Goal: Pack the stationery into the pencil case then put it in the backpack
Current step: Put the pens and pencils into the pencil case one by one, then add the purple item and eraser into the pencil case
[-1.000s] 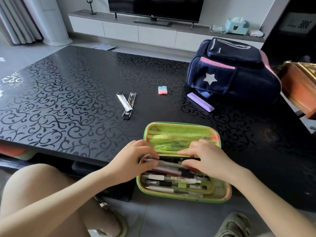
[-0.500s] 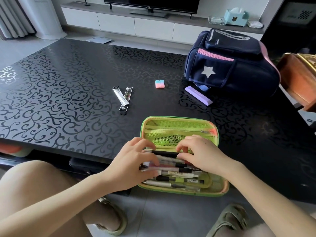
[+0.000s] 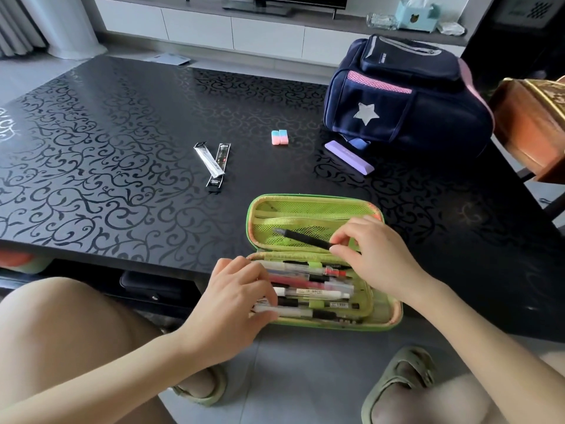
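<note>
A green pencil case (image 3: 308, 206) lies open at the near edge of the black table, its lower half hanging past the edge. Several pens (image 3: 308, 293) lie in that lower half under elastic loops. My right hand (image 3: 376, 255) pinches the end of a black pen (image 3: 301, 238), which is raised over the mesh lid pocket. My left hand (image 3: 232, 298) rests with curled fingers on the left ends of the packed pens. Two refill packets (image 3: 214, 162), a pink-and-blue eraser (image 3: 279, 138) and a purple bar (image 3: 348, 157) lie on the table. The navy backpack (image 3: 406, 99) stands at the back right.
The patterned black table (image 3: 107, 142) stretches left and back. A wooden chair (image 3: 532, 123) stands right of the backpack. Under the table edge sits a dark flat case (image 3: 153, 286). My knees and sandalled feet are below, on the grey floor.
My right hand has lifted a black pen out of the lower half and up over the mesh pocket. My left hand has slid down onto the pens' left ends.
</note>
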Demonstrator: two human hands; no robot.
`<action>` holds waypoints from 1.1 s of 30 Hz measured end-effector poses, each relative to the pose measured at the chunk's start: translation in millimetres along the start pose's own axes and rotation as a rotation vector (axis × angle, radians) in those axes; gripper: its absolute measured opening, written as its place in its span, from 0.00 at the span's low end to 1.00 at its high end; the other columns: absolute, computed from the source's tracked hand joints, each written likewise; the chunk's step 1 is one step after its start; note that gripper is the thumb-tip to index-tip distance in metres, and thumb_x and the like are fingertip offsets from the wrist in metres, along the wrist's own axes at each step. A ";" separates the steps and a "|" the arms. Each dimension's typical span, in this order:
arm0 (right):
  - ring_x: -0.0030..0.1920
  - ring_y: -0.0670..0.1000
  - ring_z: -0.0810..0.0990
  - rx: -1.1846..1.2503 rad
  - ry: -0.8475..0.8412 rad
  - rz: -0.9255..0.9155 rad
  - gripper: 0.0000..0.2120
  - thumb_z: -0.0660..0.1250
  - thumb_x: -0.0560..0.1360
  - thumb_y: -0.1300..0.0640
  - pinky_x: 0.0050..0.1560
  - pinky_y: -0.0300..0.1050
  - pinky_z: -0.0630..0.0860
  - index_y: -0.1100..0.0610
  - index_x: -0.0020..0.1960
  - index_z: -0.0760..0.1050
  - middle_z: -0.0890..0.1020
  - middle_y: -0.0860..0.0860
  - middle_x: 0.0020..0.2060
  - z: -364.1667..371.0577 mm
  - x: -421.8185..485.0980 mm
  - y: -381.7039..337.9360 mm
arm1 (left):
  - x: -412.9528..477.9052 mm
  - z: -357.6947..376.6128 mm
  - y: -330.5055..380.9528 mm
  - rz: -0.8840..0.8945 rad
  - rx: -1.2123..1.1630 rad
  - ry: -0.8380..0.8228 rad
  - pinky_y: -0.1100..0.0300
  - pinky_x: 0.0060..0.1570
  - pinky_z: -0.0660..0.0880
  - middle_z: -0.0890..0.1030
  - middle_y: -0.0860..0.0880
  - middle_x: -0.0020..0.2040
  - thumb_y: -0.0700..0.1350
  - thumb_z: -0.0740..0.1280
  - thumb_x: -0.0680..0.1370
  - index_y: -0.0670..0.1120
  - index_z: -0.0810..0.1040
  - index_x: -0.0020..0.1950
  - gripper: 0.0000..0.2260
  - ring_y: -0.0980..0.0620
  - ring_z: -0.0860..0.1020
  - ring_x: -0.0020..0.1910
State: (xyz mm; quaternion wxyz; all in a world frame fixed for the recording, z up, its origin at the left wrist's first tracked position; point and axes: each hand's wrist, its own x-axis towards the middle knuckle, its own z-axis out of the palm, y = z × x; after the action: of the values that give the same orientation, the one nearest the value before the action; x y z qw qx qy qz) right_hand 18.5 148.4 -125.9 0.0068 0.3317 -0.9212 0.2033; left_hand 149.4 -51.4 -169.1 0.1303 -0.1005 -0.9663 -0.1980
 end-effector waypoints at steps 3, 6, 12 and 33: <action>0.50 0.47 0.72 -0.004 -0.028 0.003 0.06 0.66 0.75 0.51 0.50 0.41 0.68 0.52 0.47 0.79 0.79 0.44 0.42 -2.3 -6.0 -0.2 | -1.6 2.8 2.8 -0.061 0.011 -0.024 0.67 0.42 0.57 0.75 0.58 0.39 0.55 0.63 0.67 0.55 0.77 0.37 0.07 0.59 0.67 0.42; 0.48 0.47 0.72 0.000 -0.050 -0.018 0.06 0.66 0.74 0.50 0.48 0.41 0.67 0.51 0.46 0.80 0.79 0.43 0.41 -2.4 -11.4 -4.9 | 0.0 2.6 2.2 -0.113 0.012 -0.026 0.68 0.40 0.58 0.75 0.58 0.38 0.53 0.64 0.65 0.54 0.76 0.36 0.05 0.55 0.71 0.39; 0.46 0.47 0.71 -0.049 -0.097 -0.131 0.08 0.66 0.74 0.49 0.45 0.39 0.61 0.50 0.46 0.81 0.81 0.44 0.41 5.7 -16.2 -23.4 | -3.5 -3.1 -3.5 -0.124 0.026 -0.015 0.67 0.44 0.62 0.70 0.59 0.38 0.55 0.67 0.64 0.54 0.73 0.37 0.08 0.55 0.68 0.38; 0.45 0.48 0.79 0.060 -0.041 0.159 0.06 0.65 0.74 0.52 0.48 0.47 0.76 0.51 0.42 0.79 0.82 0.45 0.40 0.8 113.0 6.1 | 127.3 -16.1 -111.0 -0.706 -0.063 0.179 0.58 0.41 0.65 0.77 0.46 0.42 0.50 0.65 0.74 0.44 0.77 0.41 0.10 0.43 0.76 0.46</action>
State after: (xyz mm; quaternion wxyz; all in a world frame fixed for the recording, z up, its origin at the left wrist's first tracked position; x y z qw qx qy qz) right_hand -73.4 83.6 -112.2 -0.0383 0.2614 -0.9381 0.2240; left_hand 5.1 -139.9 -157.3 0.1349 0.2530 -0.9196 -0.2685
